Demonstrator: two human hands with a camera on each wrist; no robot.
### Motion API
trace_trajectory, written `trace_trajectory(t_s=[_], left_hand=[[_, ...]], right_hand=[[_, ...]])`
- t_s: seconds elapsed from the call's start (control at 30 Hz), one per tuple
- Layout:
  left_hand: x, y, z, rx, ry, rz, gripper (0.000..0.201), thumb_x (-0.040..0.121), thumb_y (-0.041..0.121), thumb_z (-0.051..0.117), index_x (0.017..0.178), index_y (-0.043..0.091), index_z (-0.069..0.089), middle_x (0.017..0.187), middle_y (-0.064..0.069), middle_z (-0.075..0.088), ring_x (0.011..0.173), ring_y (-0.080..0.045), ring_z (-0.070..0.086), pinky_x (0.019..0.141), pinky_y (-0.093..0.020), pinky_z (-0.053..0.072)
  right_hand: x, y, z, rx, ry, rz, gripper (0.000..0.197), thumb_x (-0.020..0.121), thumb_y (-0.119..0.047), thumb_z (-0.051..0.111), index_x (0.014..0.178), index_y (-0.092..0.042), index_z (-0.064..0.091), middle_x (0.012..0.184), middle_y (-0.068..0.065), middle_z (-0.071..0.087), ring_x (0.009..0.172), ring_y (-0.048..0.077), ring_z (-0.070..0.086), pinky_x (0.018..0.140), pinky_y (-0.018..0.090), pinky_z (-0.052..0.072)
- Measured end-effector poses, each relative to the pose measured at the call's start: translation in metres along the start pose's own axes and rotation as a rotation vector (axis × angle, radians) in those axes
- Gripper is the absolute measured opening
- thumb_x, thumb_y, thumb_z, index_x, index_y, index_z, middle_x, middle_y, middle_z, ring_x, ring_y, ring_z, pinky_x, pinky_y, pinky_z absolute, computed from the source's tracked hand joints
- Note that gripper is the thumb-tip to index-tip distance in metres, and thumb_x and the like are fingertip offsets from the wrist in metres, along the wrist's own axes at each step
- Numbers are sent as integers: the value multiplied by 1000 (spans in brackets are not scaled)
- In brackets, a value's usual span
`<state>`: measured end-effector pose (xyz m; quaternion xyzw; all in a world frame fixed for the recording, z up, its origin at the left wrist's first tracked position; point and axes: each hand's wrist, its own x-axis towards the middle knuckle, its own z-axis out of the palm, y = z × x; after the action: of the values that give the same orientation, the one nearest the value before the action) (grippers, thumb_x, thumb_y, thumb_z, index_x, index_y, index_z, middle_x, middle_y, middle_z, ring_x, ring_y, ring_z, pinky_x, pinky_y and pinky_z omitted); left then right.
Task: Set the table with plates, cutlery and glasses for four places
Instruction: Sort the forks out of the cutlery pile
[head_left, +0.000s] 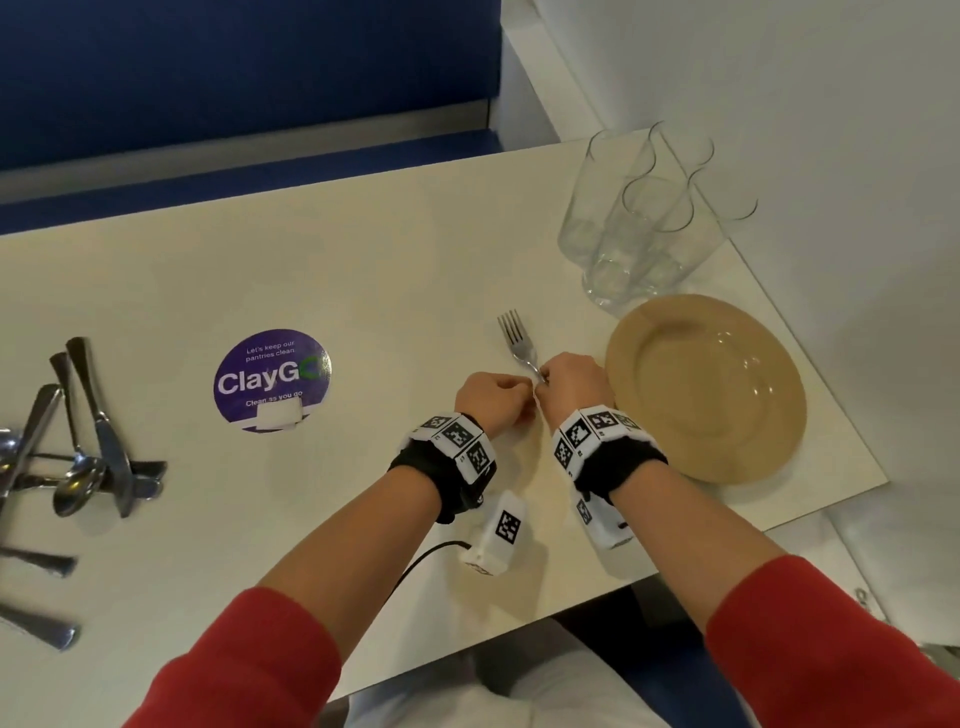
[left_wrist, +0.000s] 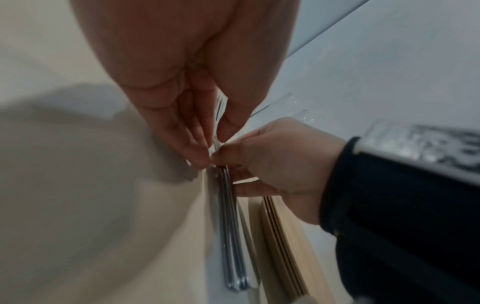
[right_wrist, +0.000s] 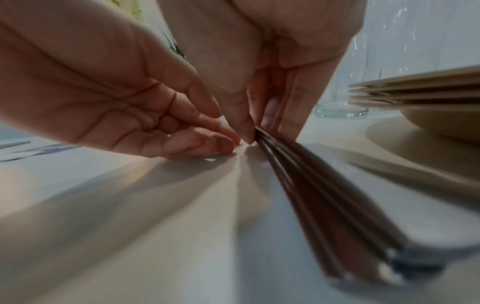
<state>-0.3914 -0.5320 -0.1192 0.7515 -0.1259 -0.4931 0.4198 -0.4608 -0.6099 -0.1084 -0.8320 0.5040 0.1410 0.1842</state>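
While the right hand (head_left: 574, 379) pinches stacked silver metal forks (head_left: 517, 343) by their handles just left of the tan round plates (head_left: 706, 387), the left hand (head_left: 491, 397), fingers curled, touches them on the cream table (head_left: 311, 270).

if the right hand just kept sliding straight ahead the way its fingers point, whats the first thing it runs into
Probably the cluster of clear drinking glasses. The right hand, pinching the silver fork stack, points away from the person across the cream table, just left of the tan plates. It might pass left of them.
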Motion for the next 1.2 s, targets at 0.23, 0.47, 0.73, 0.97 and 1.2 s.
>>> trace_trajectory(t_s=[0.23,0.47,0.73,0.97,1.2], left_hand=[[16,10,-5,-42,5,19,27,84,7,56,106,5,70,81,-15,70,63,-15,57,91,-34,53],[36,29,-6,-98,-21,25,17,84,3,55,89,13,68,78,-9,67,78,-24,62,95,-39,52],[65,56,-3,-101,-105,42,30,85,3,50,67,22,63,88,-13,66,84,-25,61,95,-45,51],[82,68,1,-106,-173,4,47,92,6,42,139,11,44,118,-15,65,58,-12,64,90,-35,54],[84,71,4,-31,-233,26,47,91,8,43,137,14,48,105,-11,65,65,-20,61,90,-40,54]], right_hand=[[22,-9,-18,58,61,-8,17,89,-6,53,99,-4,67,101,15,68,94,31,64,65,27,40],[31,-6,-20,117,15,56,19,84,-7,58,101,-5,67,102,16,68,96,33,64,74,31,50],[61,-13,-38,135,65,70,23,87,-3,53,104,-7,68,104,16,67,97,33,63,72,31,49],[78,-13,-49,194,124,102,24,87,-4,57,108,-7,69,108,16,67,100,32,63,79,34,52],[76,-2,-46,178,80,102,21,85,-11,62,104,-10,71,103,15,70,97,30,65,73,29,49]])
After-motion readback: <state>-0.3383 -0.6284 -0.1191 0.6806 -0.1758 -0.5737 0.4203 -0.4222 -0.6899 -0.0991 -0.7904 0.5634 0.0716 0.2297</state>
